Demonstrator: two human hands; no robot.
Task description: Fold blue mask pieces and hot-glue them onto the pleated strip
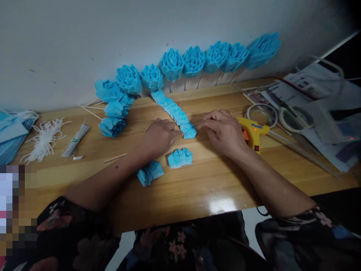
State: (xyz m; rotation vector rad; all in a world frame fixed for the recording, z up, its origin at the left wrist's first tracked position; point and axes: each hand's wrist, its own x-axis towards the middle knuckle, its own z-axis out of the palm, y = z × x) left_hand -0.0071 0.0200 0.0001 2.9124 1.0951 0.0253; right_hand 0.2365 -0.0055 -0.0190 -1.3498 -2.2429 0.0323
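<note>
A: Nearest us are the dark flowered sleeves [70, 233], forearms crossing the near edge of the surface [197, 195]. What is already made?

B: A row of finished blue paper flowers [194, 60] on sticks lines the far edge against the wall, curling down at its left end. From under that row a pleated blue strip [172, 109] runs toward the middle, not rolled up.

A: And the hands?

B: The left hand [159, 137] has its grip bunched shut on the strip's near end. The right hand [222, 131] has curled fingers with the tips at that same end; whether they pinch it I cannot tell.

A: Other work waiting?

B: Two small folded blue pieces [180, 157] lie loose nearer the near edge, and a stack of blue sheets [12, 137] sits at the left edge.

A: Any containers?

B: None shows. The yellow glue gun [252, 133] stands just right of the right hand, and the tape rolls [295, 117] lie bare beyond it
</note>
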